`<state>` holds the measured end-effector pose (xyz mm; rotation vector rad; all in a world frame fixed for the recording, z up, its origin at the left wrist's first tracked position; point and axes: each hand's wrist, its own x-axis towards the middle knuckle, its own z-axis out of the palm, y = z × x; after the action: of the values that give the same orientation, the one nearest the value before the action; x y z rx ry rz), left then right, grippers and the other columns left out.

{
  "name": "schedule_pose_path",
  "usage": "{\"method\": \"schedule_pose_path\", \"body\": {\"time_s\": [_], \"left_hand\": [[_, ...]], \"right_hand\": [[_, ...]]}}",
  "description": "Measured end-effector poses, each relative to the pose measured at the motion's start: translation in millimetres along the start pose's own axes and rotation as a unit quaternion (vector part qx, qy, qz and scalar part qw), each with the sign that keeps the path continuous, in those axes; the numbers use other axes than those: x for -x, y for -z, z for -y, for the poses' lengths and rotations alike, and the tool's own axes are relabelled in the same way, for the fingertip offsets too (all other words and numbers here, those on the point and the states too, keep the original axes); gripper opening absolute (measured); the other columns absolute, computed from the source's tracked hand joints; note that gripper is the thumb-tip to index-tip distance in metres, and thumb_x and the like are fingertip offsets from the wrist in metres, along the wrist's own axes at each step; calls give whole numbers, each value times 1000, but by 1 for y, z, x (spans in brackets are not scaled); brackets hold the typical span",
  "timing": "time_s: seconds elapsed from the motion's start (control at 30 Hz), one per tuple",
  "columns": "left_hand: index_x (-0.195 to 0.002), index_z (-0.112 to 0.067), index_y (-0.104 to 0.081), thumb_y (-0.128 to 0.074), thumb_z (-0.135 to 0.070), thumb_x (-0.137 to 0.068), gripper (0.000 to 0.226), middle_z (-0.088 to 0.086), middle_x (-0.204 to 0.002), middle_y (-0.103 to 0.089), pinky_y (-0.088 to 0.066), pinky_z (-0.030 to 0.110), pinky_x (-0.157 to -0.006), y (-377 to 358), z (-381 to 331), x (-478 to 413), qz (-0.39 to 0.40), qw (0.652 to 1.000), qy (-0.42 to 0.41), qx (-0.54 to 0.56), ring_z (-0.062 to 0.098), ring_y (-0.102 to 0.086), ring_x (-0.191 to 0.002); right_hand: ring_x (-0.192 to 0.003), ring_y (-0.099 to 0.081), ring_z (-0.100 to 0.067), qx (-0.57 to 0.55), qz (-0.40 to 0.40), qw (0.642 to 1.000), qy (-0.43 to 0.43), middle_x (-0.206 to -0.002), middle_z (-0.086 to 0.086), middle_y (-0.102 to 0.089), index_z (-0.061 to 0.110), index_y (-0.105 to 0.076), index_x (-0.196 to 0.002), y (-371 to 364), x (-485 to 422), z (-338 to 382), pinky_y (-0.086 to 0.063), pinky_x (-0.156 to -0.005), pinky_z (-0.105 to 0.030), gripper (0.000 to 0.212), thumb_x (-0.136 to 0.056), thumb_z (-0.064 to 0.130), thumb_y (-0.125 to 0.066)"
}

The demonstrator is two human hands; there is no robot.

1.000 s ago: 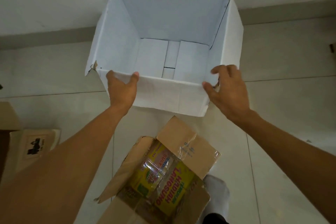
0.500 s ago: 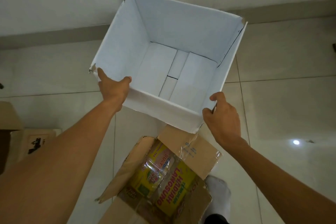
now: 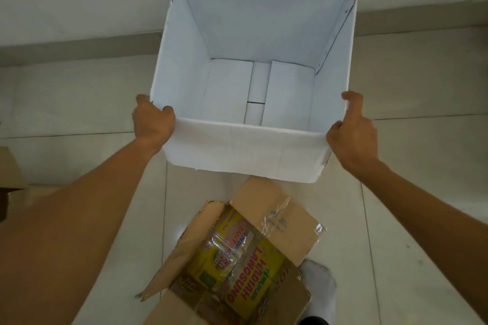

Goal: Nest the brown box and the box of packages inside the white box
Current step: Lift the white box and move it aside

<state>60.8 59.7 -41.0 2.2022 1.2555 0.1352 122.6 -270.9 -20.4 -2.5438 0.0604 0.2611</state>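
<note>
A large open white box (image 3: 245,150) stands on the tiled floor in front of me, empty inside. My left hand (image 3: 153,124) grips its near left corner, fingers curled over the rim. My right hand (image 3: 352,130) grips its near right corner the same way. Below it, close to my feet, lies an open cardboard box of packages (image 3: 277,208) with yellow printed packets (image 3: 237,261) inside. A brown box (image 3: 10,171) shows only partly at the left edge.
A pale wall with a grey skirting (image 3: 79,46) runs just behind the white box. My white-socked foot (image 3: 319,285) stands right of the box of packages. Bare floor tiles (image 3: 422,192) spread to the right.
The white box was turned and pulled nearer, from skewed to square with me. My hands shifted from its near rim to the two near corners.
</note>
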Motion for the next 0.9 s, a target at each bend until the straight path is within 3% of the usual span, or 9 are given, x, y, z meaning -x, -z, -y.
{"method": "schedule_pose_path", "body": {"time_s": [0.2, 0.3, 0.4, 0.47, 0.53, 0.63, 0.77, 0.9], "left_hand": [[-119, 4, -47, -38, -18, -98, 32, 24, -121, -55, -39, 30, -72, -11, -9, -1, -2, 1000, 20, -22, 36, -56, -100], [-117, 4, -48, -38, -16, -98, 30, 26, -120, -54, -38, 30, -71, -16, -16, -1, 8, 999, 13, -29, 36, -56, -98], [-113, 5, -51, -40, -10, -96, 26, 25, -116, -56, -38, 28, -68, -20, -26, -3, 20, 1000, 3, -19, 27, -51, -84], [-114, 6, -51, -41, -8, -95, 26, 23, -118, -57, -39, 27, -69, -21, -30, -6, 29, 1000, 3, -9, 27, -53, -87], [-116, 5, -51, -42, -7, -94, 27, 22, -121, -57, -40, 27, -71, -20, -32, -10, 33, 999, 9, 1, 29, -57, -94], [-117, 3, -51, -42, -11, -95, 27, 21, -118, -56, -40, 27, -71, -19, -33, -17, 40, 999, 15, -5, 24, -51, -85], [-119, 2, -48, -41, -17, -97, 30, 22, -119, -54, -41, 31, -70, -16, -32, -25, 50, 998, 29, -14, 24, -48, -84], [-120, 1, -47, -41, -17, -96, 30, 21, -120, -53, -43, 33, -69, -15, -32, -28, 66, 997, 33, -15, 24, -47, -85]], "right_hand": [[-49, -42, -19, 34, 1, 999, 16, -57, -4, -44, 15, -28, -140, 4, -48, 1, -35, -55, -33, 62, -85, -6, -46], [-63, -56, -33, 38, 18, 999, 33, -75, -19, -57, 16, -27, -140, 9, -73, 6, -52, -62, -45, 64, -84, -6, -48], [-76, -61, -40, 34, 32, 998, 36, -92, -26, -60, 19, -27, -139, 17, -96, 10, -55, -69, -51, 64, -84, -5, -49], [-78, -61, -40, 26, 38, 998, 39, -97, -27, -60, 19, -28, -138, 21, -104, 12, -56, -71, -51, 63, -84, -5, -49], [-76, -61, -39, 27, 42, 998, 46, -96, -28, -61, 18, -29, -138, 22, -106, 12, -56, -70, -51, 62, -84, -6, -47], [-70, -60, -37, 31, 38, 998, 48, -90, -25, -61, 18, -28, -139, 21, -105, 11, -55, -67, -50, 60, -86, -5, -45], [-54, -48, -24, 53, 24, 997, 48, -67, -11, -50, 16, -27, -141, 11, -103, 12, -44, -55, -35, 59, -88, -2, -44], [-56, -48, -26, 48, 29, 997, 47, -61, -6, -44, 15, -27, -141, 9, -106, 13, -44, -55, -35, 60, -87, -4, -44]]}}
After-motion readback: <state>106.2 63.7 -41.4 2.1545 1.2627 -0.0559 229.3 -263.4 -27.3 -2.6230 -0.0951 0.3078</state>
